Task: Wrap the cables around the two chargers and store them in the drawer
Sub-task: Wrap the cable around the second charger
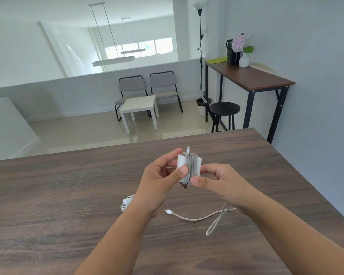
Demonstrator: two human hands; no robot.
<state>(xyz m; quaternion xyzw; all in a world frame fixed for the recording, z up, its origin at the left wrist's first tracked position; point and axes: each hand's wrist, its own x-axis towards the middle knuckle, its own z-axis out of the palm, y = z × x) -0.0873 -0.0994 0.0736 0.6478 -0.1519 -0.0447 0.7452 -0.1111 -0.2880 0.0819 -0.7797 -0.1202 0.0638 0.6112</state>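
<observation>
A white charger (182, 165) with grey cable coiled round its middle is held above the dark wooden table (68, 195). My left hand (161, 181) grips its left side between thumb and fingers. My right hand (218, 181) pinches the cable at the charger's lower right. The cable's loose end (199, 218) lies on the table below, looping to a white plug at its left tip. A second white charger (126, 202) with its cable wrapped lies on the table, partly hidden by my left wrist. No drawer is in view.
The table's far edge runs just beyond my hands, its right edge close to the wall. Beyond it are a small white side table (139, 107), two grey chairs, a black stool (224, 108) and a tall brown desk (250, 76) with a vase.
</observation>
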